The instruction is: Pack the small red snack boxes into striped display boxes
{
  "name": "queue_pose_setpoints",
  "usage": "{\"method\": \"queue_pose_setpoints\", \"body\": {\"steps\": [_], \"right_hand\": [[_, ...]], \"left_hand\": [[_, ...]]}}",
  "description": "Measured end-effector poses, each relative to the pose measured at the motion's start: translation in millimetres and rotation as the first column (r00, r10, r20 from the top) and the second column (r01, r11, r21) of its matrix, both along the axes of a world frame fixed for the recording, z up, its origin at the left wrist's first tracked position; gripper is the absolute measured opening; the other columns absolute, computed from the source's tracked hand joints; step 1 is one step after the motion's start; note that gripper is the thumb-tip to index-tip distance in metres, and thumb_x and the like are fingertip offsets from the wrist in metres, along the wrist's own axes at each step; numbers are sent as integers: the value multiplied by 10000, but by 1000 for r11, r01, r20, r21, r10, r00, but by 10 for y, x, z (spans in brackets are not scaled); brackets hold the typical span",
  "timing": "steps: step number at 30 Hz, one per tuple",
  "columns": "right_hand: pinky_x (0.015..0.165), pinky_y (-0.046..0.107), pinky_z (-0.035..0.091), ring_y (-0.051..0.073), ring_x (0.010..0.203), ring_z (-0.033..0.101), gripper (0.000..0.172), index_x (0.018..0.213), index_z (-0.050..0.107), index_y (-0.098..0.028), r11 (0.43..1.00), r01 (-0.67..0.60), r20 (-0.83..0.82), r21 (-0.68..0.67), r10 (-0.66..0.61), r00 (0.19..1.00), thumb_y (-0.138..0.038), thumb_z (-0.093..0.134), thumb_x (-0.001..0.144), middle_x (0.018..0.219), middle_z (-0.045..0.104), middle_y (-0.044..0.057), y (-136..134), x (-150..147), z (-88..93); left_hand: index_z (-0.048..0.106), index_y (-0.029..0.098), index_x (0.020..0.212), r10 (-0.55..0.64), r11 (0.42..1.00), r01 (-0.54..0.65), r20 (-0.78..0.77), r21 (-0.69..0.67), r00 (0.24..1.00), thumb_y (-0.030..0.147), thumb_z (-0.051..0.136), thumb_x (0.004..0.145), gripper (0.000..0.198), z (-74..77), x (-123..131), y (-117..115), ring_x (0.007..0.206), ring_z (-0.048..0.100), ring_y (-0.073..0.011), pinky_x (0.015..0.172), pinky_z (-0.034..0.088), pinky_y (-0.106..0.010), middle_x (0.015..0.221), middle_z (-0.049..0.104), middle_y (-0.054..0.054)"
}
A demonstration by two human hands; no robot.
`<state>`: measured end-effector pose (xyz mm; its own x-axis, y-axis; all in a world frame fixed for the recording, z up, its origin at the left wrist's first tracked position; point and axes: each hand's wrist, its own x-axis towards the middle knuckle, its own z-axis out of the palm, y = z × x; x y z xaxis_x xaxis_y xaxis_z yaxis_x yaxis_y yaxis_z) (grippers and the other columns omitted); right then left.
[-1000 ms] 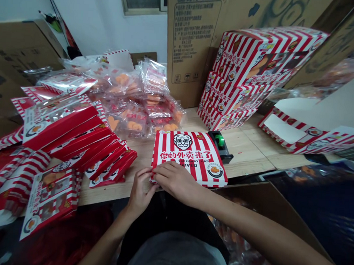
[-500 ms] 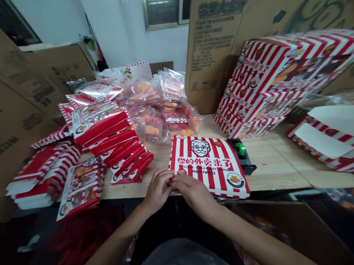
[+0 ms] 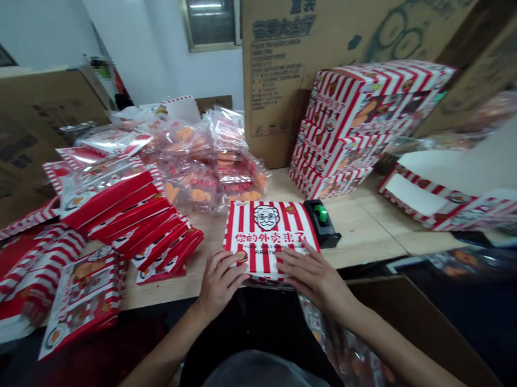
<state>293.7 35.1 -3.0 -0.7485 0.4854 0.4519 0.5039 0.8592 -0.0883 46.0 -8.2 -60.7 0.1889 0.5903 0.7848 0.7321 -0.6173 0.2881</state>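
Observation:
A red-and-white striped takeaway box [image 3: 266, 220] with a printed face and lettering lies closed on the table in front of me. My left hand [image 3: 223, 278] rests at its near left corner, slightly bent fingers on the lid's edge and nothing grasped. Flat across the near right part of the lid lies my right hand [image 3: 317, 277], fingers stretched out. A black tape dispenser [image 3: 328, 234] with a green roll stands just beyond the box's right side.
Flattened red boxes [image 3: 125, 215] are fanned out at left, with clear snack packets [image 3: 202, 185] behind. Striped boxes [image 3: 330, 145] are stacked at back right before a large carton [image 3: 273, 73]. An open striped box [image 3: 431, 205] sits at far right; an open carton [image 3: 412, 323] stands below the table edge.
My hands were together at the box's front edge and are now apart. The right hand has slid right onto the lid; the left stays near the left corner. The view has swung right.

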Motion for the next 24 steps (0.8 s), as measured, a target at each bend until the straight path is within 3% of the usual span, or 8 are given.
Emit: {"method": "queue_pose_setpoints", "body": {"steps": [2,5,7,10,16,20,24], "right_hand": [[952,523,384,279,1166,456,323,1129,568,-228,986,152,-54,-65,-156,986,-315,579,818,1249,492,120,-37,132,23],[789,370,511,229,1003,544,364,1187,534,-224,931,283,-108,-232,-314,943,-294,561,830,1077,524,122,-152,301,54],[731,304,520,173,862,573,377,1257,465,-229,918,247,-96,-310,-289,952,-216,470,880,940,546,81,-234,351,64],[747,300,506,168,861,561,404,1302,404,-219,941,183,-98,-286,-219,971,-154,398,903,945,558,81,-297,366,62],[690,266,492,157,792,559,252,1114,549,-150,980,95,-231,-177,-135,964,-130,458,880,861,592,79,-192,354,43],[663,253,482,150,759,549,215,1066,575,-136,983,53,-268,-174,-99,958,-147,480,873,811,579,74,-132,370,-32],[646,258,472,157,770,526,229,1067,582,-170,977,79,-261,-198,-130,957,-228,534,851,844,553,73,-184,372,-150]], "left_hand": [[580,177,937,12,1000,-12,-3,7,1000,134,612,774,171,2,24,-10,993,503,-202,883,413,-423,1048,630,-65],[578,182,958,36,999,-34,-45,40,998,139,633,759,212,-4,77,-12,990,509,-209,891,397,-435,1038,626,-68],[578,196,990,56,996,-50,-81,75,995,165,659,740,264,-16,141,-3,991,512,-218,888,389,-434,1016,626,-63],[589,206,964,119,984,-110,-54,142,991,175,683,718,265,-48,254,12,968,517,-220,857,381,-412,955,629,-52],[592,213,909,218,961,-210,-24,180,976,201,709,691,248,-91,358,21,939,512,-227,837,348,-408,909,620,-51],[591,222,890,282,940,-265,-50,214,958,267,729,666,266,-96,403,24,940,500,-227,864,323,-423,905,607,-50],[573,188,855,297,933,-283,-32,220,954,209,716,682,226,-90,489,20,882,508,-207,875,329,-427,855,619,-45]]}}
